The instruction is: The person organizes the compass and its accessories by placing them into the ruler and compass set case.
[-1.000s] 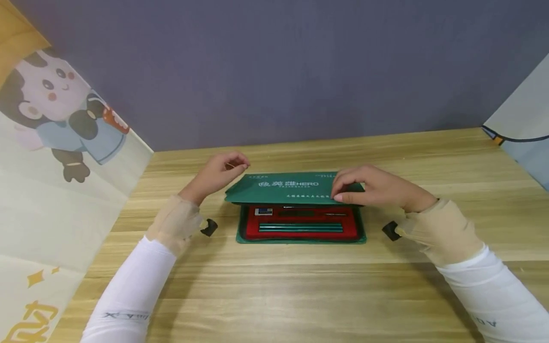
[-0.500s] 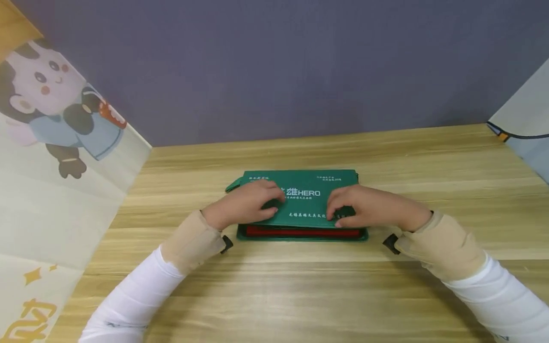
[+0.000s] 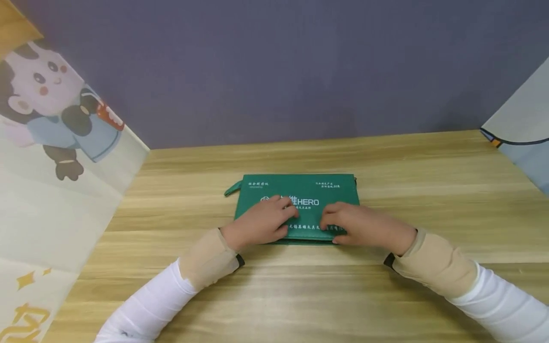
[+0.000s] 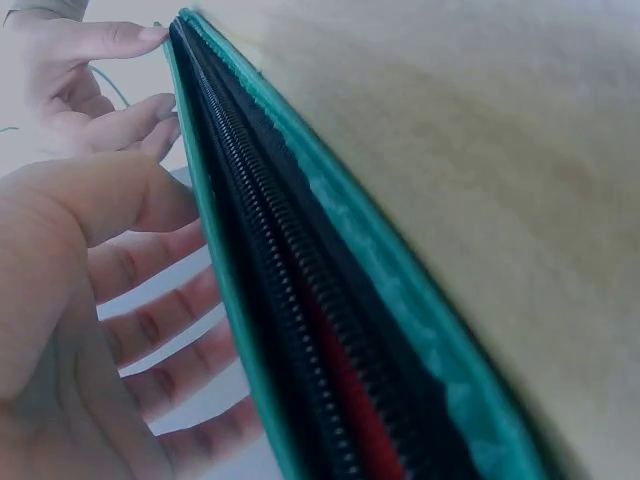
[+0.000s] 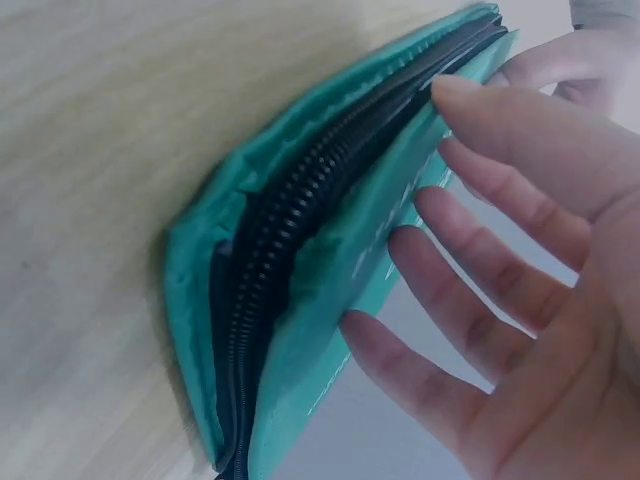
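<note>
A green zip case with white lettering lies flat on the table, its cover folded down. My left hand rests on the left half of the cover, fingers loosely bent. On the right half lie the fingertips of my right hand, the thumb at the front edge. In the left wrist view the black zipper runs unfastened along the front, with a strip of red lining showing inside. The right wrist view shows the zipper teeth curving round the case's corner, beside my right fingertips. The case's contents are hidden.
A green strap loop sticks out at the case's left side. The wood-grain table meets a grey-blue panel at the back. A side panel with a cartoon figure stands on the left.
The cover has come down over the red tray, hiding the eraser and green pencils. My left hand has moved from beside the case onto the cover; the right hand has lowered with it.
</note>
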`<state>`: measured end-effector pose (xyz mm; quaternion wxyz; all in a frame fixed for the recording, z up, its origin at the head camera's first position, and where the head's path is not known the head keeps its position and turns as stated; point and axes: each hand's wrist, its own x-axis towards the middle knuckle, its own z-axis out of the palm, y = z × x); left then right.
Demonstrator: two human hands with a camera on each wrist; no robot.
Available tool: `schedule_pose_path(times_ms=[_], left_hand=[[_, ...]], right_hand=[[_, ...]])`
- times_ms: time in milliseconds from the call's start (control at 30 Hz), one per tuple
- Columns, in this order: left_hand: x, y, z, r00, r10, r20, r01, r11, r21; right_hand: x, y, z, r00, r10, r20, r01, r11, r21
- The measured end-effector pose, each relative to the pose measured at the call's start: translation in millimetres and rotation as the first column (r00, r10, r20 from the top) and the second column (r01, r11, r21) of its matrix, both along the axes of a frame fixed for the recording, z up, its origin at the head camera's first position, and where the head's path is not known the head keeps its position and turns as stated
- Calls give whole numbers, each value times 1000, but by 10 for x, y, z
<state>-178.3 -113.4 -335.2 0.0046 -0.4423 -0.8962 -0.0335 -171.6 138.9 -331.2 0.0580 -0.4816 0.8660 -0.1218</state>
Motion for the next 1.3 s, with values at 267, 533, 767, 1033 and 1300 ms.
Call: schedule_pose_path(times_ms=[267, 533, 767, 1033, 1300], left_hand=[[52, 50, -55, 999, 54, -5, -54, 998, 28], [90, 56, -73, 997, 77, -6, -76, 995, 69], [82, 65, -65, 996, 82, 29, -84, 994, 74], [76, 60, -54, 993, 106, 49, -109, 992, 68], [89, 76, -65, 993, 110, 44, -114, 990, 87]], right_hand=[[46, 36, -22, 1000, -10, -14, 10, 1000, -25], [-7, 81, -24, 999, 17, 28, -15, 998, -64], [-326, 455, 70, 975, -38, 220, 86, 973, -213], [-822, 781, 3, 875, -449, 182, 481, 850, -215], [-1042, 656, -152, 858, -467, 215, 506, 839, -199]])
